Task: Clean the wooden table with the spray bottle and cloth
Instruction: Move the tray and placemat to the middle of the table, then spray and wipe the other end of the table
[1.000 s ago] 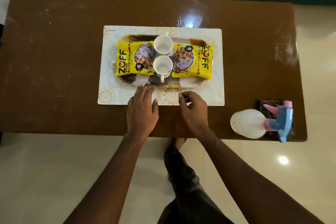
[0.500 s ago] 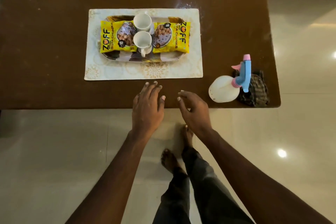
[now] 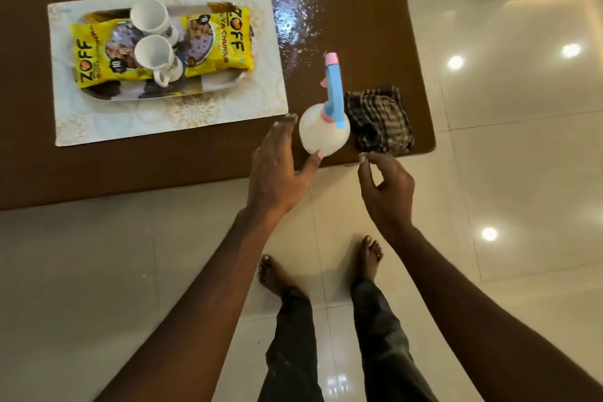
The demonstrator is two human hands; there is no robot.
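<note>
Two hands reach for the cleaning things. The left hand [image 3: 277, 160] is spread wide at the round, smooth white bottle [image 3: 323, 132], thumb touching it, likely to lift it. The right hand [image 3: 385, 186], fingers loosely curled and empty, nears the soft checked cloth [image 3: 380, 119]. Both sit by the tabletop [image 3: 163, 166] edge. Wet drops [image 3: 295, 16] shine farther off.

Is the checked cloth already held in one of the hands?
No, the checked cloth lies on the table, and the right hand hovers near it, empty.
</note>
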